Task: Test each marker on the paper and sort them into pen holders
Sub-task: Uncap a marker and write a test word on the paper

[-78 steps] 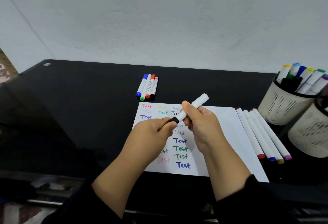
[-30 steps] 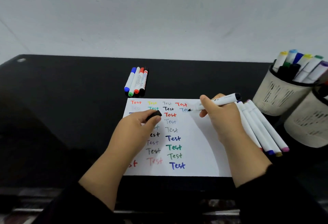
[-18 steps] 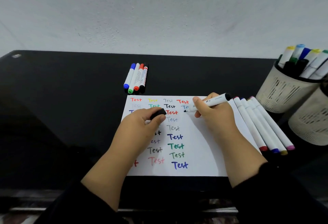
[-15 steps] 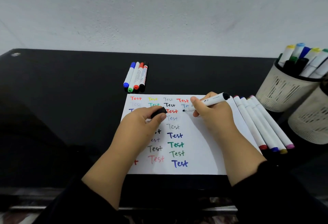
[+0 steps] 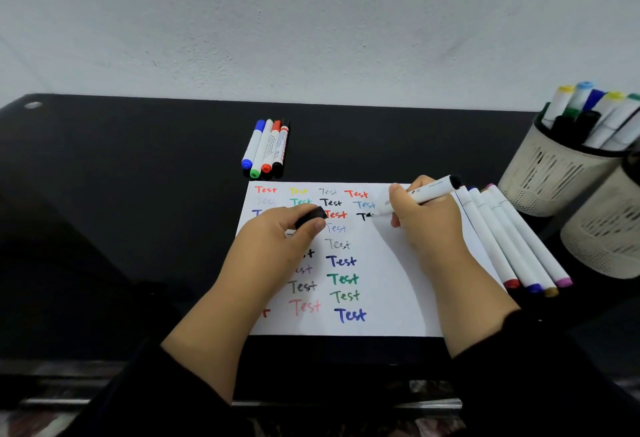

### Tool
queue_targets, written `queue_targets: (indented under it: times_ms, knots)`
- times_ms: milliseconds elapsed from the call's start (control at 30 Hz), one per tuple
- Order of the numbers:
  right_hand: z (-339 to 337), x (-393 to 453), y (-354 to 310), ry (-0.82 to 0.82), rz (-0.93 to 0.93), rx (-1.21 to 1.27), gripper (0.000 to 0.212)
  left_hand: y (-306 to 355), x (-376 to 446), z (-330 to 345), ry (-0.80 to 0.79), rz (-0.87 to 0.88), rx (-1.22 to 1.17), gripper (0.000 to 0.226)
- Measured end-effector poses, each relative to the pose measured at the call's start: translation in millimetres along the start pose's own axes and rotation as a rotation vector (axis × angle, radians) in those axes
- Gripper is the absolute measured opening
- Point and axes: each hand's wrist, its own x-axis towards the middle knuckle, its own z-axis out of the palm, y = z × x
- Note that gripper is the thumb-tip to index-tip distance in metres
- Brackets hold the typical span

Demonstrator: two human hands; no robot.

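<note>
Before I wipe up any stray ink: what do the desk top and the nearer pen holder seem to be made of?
Desk top: probably black glass or glossy lacquer; smooth, with faint reflections.
Nearer pen holder: cream, matte, perforated mesh wall with a dark rim; painted metal or plastic, cannot tell which.

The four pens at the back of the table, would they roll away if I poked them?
Probably, if poked from the side. The four pens look round and smooth, and they lie flat on a shiny black table, so little would stop them. They are thin, so they are likely light and easy to move. Pushed from an end, they would more likely slide than roll.
</note>
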Motion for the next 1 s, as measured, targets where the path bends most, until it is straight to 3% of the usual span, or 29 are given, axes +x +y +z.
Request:
queue_targets:
  times_ms: [867,1000]
  knots:
    - [0.4,0.6,2.4,0.058,-0.011,-0.037,0.021,4.3,-1.9,2.2,-0.004,0.007,0.003,0.034]
    - [0.2,1.9,1.0,0.094,-0.016,-0.037,0.032,3.2,-1.8,2.2,-0.01,0.0,0.0,0.033]
